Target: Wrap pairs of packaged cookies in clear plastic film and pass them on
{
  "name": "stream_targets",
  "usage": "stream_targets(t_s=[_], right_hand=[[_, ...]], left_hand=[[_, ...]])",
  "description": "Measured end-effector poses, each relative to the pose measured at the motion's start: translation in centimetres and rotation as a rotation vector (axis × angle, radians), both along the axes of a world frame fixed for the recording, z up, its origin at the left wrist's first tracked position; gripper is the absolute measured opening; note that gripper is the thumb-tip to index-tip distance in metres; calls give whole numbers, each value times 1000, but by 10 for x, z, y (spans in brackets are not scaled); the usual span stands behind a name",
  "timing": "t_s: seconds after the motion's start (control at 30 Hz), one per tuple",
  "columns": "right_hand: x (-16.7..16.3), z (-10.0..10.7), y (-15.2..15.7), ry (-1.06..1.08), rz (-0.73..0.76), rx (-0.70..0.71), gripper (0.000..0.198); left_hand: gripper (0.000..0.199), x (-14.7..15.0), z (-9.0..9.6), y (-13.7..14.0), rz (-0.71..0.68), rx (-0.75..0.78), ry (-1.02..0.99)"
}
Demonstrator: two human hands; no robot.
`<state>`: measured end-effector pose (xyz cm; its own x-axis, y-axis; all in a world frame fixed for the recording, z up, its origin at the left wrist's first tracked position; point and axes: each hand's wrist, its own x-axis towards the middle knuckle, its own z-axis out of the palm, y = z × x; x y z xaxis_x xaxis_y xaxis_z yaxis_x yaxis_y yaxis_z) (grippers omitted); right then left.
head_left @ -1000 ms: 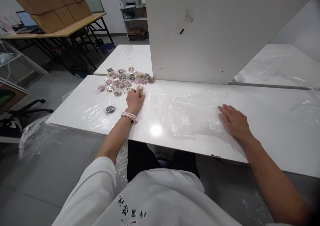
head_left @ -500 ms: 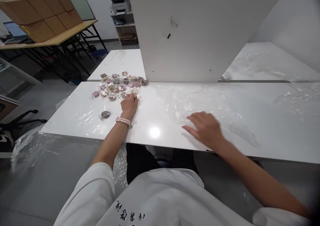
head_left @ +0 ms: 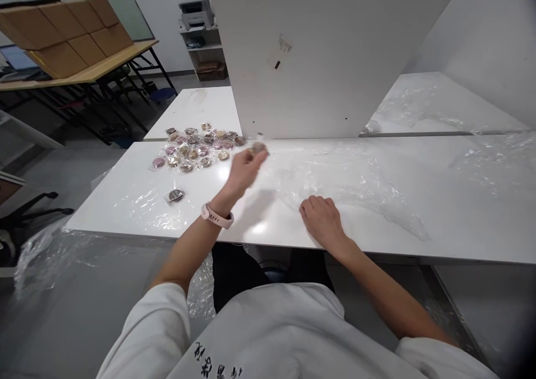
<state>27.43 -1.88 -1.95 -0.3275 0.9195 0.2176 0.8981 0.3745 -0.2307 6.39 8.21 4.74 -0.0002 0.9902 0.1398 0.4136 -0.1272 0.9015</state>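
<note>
My left hand is raised over the table, its fingers pinching a small round brownish piece in a clear wrapper, slightly blurred. To its left lies a loose group of similar wrapped round pieces in brown, pink and yellowish colours. One dark wrapped piece sits apart, nearer the front edge. A large clear plastic bag is spread flat on the right. At its near left edge, my right hand rests with curled fingers closed on the plastic; the fingertips are partly hidden.
The white table backs onto a tall white panel. More crumpled clear plastic lies at the right, and some hangs off the left edge. Cardboard boxes stand on a wooden table at the far left.
My left hand has lifted from the group and moved right with a wrapped piece. My right hand has come down and left, closing its fingers at the bag's edge.
</note>
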Motion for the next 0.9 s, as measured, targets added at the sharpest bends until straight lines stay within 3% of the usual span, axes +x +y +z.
stream_targets(t_s=[0.1,0.17,0.23,0.27,0.33,0.4,0.43,0.53,0.67,0.8,0.9], right_hand=[[-4,24,-16,200,319,-287,24],[-2,44,-32,392,625,-594,27],[10,52,-42,525,711,-745,35],[20,49,-42,560,619,-707,35],[46,29,-35,537,266,-446,38],[77,-2,-22,362,-25,-194,44],[92,-17,-14,250,-90,-132,47],[129,-46,12,-5,-107,-134,55],[155,-46,54,-82,-185,-185,61],[154,-40,96,-48,-243,-190,69],[137,-43,122,-11,-192,-110,68]], left_hand=[[35,43,-12,-3,-276,-264,-81],[37,61,-33,-5,-323,-281,-6],[39,66,-56,-10,-322,-191,150],[38,64,-66,-14,-331,-121,239],[34,57,-82,-23,-376,33,393],[32,45,-89,-28,-453,140,482],[33,40,-91,-29,-485,160,507],[35,25,-89,-27,-504,152,550],[36,8,-83,-19,-457,148,608],[35,-14,-82,-9,-334,131,685],[33,-31,-82,1,-249,138,780]])
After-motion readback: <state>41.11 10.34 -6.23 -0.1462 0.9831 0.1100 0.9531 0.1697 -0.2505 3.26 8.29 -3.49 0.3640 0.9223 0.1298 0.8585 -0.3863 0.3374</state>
